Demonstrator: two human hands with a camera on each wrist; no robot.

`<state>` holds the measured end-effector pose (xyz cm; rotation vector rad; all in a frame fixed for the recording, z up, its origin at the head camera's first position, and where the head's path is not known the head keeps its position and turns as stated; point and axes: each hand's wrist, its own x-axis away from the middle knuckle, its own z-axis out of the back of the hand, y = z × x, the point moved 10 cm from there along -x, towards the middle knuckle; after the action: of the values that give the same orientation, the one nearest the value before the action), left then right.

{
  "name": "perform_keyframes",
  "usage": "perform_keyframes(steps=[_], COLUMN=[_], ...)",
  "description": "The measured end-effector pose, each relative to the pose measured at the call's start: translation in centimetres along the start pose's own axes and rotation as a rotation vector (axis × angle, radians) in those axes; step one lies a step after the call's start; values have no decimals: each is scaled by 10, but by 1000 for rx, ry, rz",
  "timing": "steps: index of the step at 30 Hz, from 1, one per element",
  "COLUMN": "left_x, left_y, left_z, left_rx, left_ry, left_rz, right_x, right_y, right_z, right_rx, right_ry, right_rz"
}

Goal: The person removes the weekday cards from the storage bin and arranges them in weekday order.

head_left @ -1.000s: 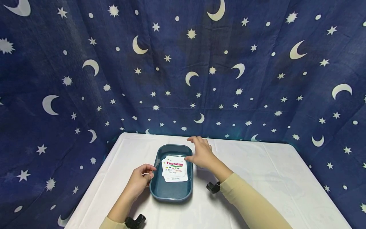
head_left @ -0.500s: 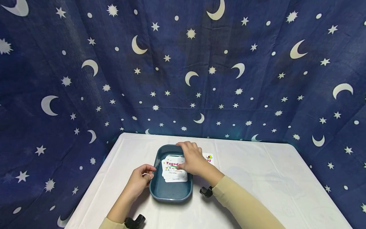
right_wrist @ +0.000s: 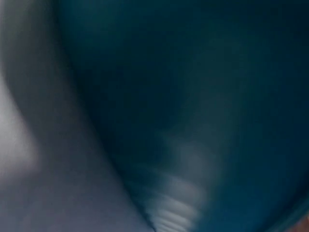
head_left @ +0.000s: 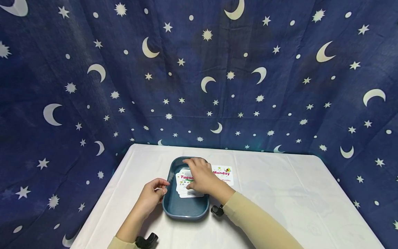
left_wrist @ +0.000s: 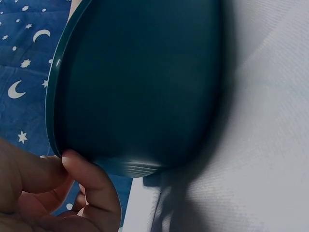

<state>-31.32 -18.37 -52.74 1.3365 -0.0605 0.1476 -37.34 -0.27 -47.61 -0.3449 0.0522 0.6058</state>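
A dark blue-green tray [head_left: 186, 209] stands on the table with a small pile of white cards in it. The top card [head_left: 183, 183] reads "Tuesday" where it shows; the rest is covered. My left hand [head_left: 150, 193] pinches the tray's left rim; the left wrist view shows thumb and finger meeting at the rim. Over the right part of the pile hovers my right hand [head_left: 200, 175], fingers spread and loosely bent. Whether its fingertips touch the cards I cannot tell. The right wrist view holds mostly the tray's blurred outer wall [right_wrist: 193, 96].
Just right of the tray, a "Monday" card [head_left: 226, 174] lies face up on the white table [head_left: 273, 193], partly behind my right hand. A dark blue curtain [head_left: 186, 86] with moons and stars hangs behind the table and at both sides.
My right hand has moved left from beyond the tray's right rim to over the pile. This uncovers the Monday card on the table. My left hand has stayed at the rim.
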Motion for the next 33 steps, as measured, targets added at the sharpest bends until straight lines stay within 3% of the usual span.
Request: perform_keyframes(steps=[17,33], left_x=[0,3], left_y=[-1,-2], left_z=[2,0], left_rx=[4,12], left_ry=[11,9], left_rz=[-4,-10], right_x=[-5,-5], right_y=[-4,-1], right_z=[-23,-40], right_rx=[150,325], right_ry=[-173,-249], right_rz=[-31,-35])
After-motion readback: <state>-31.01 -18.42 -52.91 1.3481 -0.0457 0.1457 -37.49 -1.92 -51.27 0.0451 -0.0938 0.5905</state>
